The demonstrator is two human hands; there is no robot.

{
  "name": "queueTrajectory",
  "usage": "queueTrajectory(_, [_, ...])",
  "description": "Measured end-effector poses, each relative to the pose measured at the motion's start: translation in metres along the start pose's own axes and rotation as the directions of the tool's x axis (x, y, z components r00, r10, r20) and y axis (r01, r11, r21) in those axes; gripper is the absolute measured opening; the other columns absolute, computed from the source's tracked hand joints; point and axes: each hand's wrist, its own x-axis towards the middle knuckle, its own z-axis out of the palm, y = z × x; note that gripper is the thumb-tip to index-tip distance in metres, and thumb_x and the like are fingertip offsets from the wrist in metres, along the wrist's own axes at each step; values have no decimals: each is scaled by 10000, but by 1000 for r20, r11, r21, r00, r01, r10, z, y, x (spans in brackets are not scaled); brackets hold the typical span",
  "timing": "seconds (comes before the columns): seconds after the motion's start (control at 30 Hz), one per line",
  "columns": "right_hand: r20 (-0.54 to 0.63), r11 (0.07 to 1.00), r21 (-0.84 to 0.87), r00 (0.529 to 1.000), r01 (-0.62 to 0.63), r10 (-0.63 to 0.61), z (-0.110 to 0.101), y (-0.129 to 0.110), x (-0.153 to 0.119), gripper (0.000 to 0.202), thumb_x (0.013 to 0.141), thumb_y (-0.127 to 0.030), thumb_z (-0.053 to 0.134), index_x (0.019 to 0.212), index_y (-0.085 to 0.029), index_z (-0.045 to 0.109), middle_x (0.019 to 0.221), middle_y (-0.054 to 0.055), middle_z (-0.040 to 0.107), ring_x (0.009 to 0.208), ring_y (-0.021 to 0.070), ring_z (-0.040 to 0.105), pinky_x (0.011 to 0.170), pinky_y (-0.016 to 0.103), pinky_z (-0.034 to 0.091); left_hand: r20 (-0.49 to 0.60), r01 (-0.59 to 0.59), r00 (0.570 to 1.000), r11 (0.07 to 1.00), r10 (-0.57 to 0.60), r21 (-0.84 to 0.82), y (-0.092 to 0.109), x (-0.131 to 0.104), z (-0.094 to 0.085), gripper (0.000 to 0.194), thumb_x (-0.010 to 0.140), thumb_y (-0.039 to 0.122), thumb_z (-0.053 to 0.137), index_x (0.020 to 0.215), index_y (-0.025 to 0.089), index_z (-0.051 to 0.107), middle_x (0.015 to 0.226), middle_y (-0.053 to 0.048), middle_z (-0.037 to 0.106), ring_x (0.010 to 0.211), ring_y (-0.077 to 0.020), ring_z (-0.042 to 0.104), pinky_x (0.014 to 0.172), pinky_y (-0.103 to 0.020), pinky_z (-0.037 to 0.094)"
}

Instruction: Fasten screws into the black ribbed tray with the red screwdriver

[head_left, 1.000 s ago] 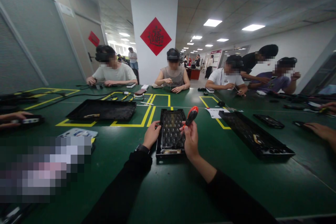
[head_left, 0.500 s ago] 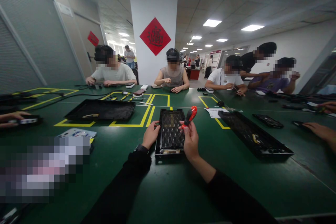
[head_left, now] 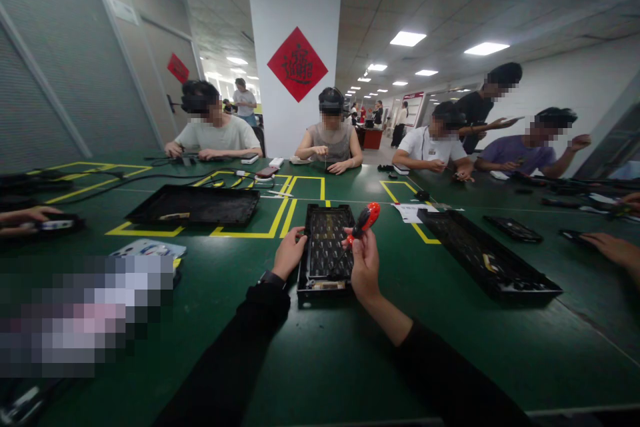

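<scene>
In front of me a black plastic casing (head_left: 326, 247) lies on the green table, its inner panel showing rows of small metallic-looking marks. A pale strip (head_left: 328, 285) sits at its near end. My left hand (head_left: 289, 253) grips the casing's left edge with closed fingers. Over the right side, my right hand (head_left: 366, 265) is closed around a screwdriver (head_left: 367, 219) with a red and black handle. The handle points up and to the right, and its shaft slopes down toward the casing. The tip is too dark to make out.
A larger black casing (head_left: 200, 205) lies left, and another (head_left: 493, 257) right beside a white paper (head_left: 409, 213). A flat patterned object (head_left: 150, 248) is near left. Cables cross the far left. Co-workers sit opposite; other people's hands (head_left: 613, 250) reach in at both sides.
My hands, the screwdriver and the casing keep nearly the same pose; the view has shifted slightly. At the far right, the standing person has straightened and holds out a flat object.
</scene>
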Motion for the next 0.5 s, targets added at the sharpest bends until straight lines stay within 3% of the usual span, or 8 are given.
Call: queueTrajectory(0.5, [-95, 1000, 18, 995, 15, -13, -1, 4, 0, 302, 897, -272, 409, 1193, -220, 431, 1038, 53, 555, 657, 96, 552, 710, 300, 472, -29, -33, 999, 999, 33, -3, 0, -1, 0, 316, 816, 280, 456, 1092, 172, 567, 954, -68, 618, 836, -161, 579, 806, -325, 448])
